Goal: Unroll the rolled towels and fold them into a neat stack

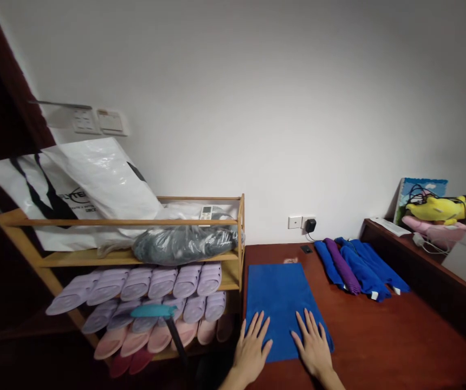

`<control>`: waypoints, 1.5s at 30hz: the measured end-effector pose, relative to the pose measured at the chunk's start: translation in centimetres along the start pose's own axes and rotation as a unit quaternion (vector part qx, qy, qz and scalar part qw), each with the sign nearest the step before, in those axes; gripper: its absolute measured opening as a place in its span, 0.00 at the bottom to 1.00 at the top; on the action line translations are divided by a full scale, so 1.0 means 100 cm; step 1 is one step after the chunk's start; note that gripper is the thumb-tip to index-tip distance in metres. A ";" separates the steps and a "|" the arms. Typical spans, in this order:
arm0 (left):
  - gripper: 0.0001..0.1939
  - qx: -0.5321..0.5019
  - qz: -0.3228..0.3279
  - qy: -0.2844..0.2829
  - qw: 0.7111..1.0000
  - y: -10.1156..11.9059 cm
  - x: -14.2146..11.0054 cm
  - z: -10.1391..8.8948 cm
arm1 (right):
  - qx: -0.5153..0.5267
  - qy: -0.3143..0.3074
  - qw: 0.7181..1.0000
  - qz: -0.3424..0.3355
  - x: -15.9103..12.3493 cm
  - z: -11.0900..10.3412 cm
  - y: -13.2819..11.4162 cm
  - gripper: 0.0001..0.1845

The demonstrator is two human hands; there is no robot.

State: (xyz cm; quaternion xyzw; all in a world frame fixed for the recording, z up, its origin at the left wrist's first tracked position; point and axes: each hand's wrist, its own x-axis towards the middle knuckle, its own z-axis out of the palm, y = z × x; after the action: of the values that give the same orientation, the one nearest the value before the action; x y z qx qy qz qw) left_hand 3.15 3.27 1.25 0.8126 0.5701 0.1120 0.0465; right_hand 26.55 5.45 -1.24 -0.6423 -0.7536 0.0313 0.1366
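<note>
A blue towel (279, 295) lies flat as a smooth rectangle on the reddish-brown table. My left hand (252, 346) rests on its near left edge, fingers spread and pointing away from me. On the near right part of the cloth, my right hand (313, 344) also lies palm down with its fingers apart. Neither hand grips anything. To the right, farther back, several rolled blue towels (365, 268) lie side by side, with a purple rolled towel (341, 265) among them.
A wooden rack (135, 222) on the left holds lilac slippers (163, 281), pink slippers and a white bag (98, 179). A black plug (310, 225) sits in the wall socket. At the right, a yellow plush toy (440, 208) and cables lie on a raised ledge.
</note>
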 end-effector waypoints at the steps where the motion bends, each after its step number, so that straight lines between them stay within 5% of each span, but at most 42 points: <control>1: 0.27 -0.002 -0.004 -0.002 1.000 -0.006 0.008 0.000 | 0.001 -0.004 1.000 -0.001 0.011 0.002 -0.001 0.35; 9: 0.27 0.009 -0.015 0.005 1.000 -0.043 0.060 0.004 | 0.009 -0.027 1.000 0.005 0.078 0.014 -0.007 0.38; 20: 0.28 -0.012 -0.026 -0.006 1.000 -0.067 0.099 0.000 | 0.000 -0.029 1.000 0.002 0.128 0.030 -0.007 0.39; 35: 0.27 0.004 -0.034 0.000 0.999 -0.077 0.118 0.004 | 0.023 -0.032 0.999 -0.004 0.153 0.033 -0.004 0.38; 41: 0.27 0.042 -0.050 -0.035 0.997 -0.072 0.123 -0.005 | 0.095 -0.128 0.987 0.015 0.161 0.017 0.006 0.38; 45: 0.28 0.086 -0.081 0.054 0.992 -0.051 0.113 0.017 | 0.097 -0.098 0.990 0.025 0.152 -0.004 0.045 0.35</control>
State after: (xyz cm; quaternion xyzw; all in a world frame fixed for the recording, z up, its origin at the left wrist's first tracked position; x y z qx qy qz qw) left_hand 2.57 15.70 0.07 0.7575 0.6431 0.1023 -0.0458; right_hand 28.83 21.04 0.64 -0.6382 -0.7406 0.1703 0.1233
